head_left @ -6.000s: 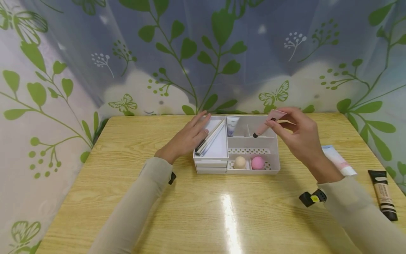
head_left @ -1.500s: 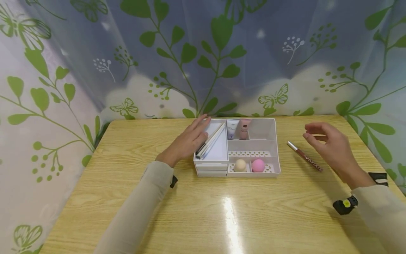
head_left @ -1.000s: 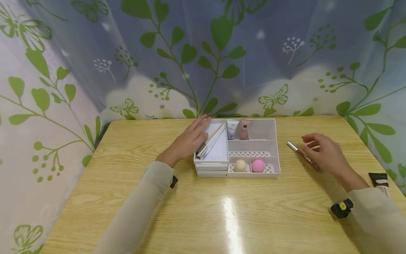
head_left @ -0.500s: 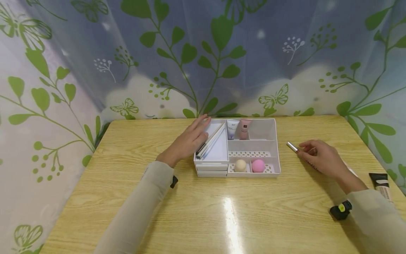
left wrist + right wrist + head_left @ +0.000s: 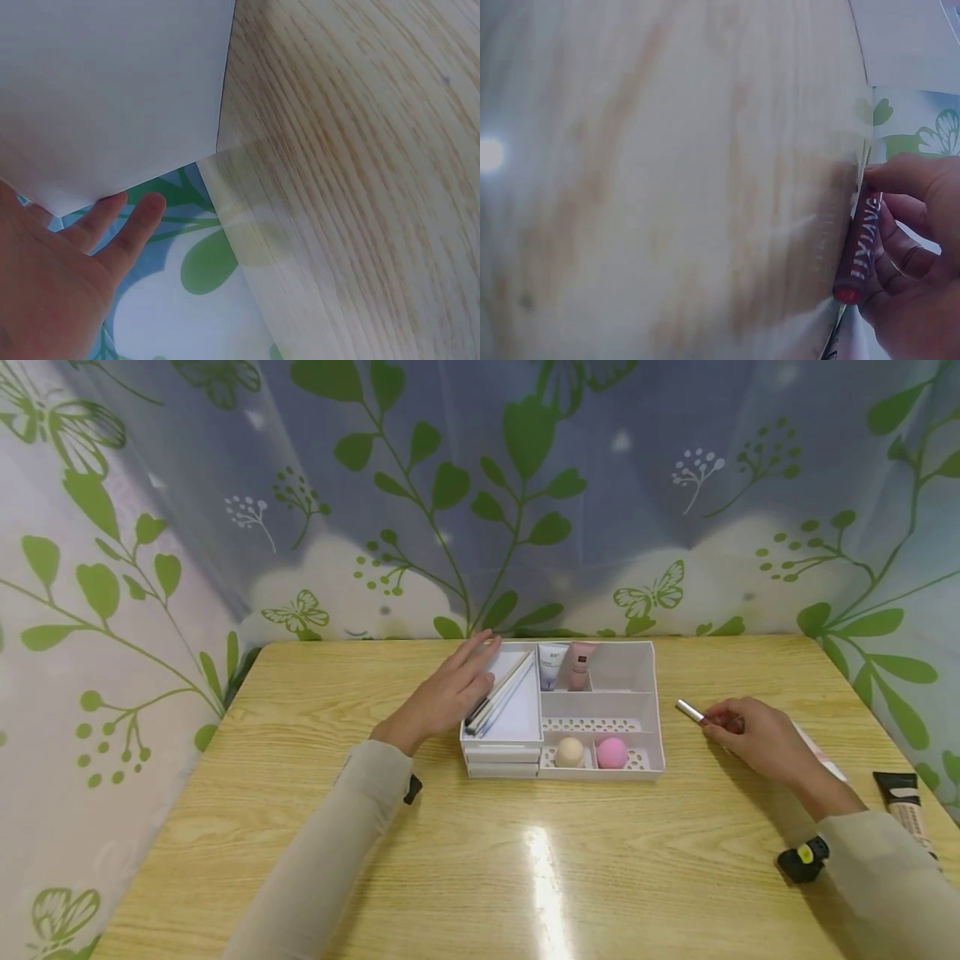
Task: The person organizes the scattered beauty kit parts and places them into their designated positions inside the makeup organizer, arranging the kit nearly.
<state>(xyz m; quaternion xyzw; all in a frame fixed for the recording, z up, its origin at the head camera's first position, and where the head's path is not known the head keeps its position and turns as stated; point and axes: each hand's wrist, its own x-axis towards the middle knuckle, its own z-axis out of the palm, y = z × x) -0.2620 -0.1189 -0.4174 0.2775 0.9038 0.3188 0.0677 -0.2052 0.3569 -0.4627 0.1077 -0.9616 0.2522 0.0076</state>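
- Head view: the right hand (image 5: 757,739) reaches in from the lower right, back of the hand up, fingers curled. State: grasping the pen (image 5: 691,712) between thumb and fingers.
- The left hand (image 5: 442,693) reaches in from the lower left and rests at the left rim of the white box (image 5: 600,710). State: not clenched; fingers extended.
- Pen location: right of the box, apart from it, low at the table (image 5: 300,860). Contact with the tabletop cannot be determined.
- Pen appearance: slim, with a silver cap and a dark red barrel. The cap points to the back left; the hand hides most of the barrel from above. Right wrist view: pale lettering runs along the barrel; the near end is bright red.
- Box contents: brushes (image 5: 501,693) lie diagonally in the left section. A white tube (image 5: 551,668) and a pink tube (image 5: 579,667) stand side by side at the rear. A beige ball (image 5: 569,752) and a pink ball (image 5: 612,752) occupy separate front compartments.
- A black-and-beige tube (image 5: 906,806) lies at far right, partly covered by the sleeve (image 5: 877,860).
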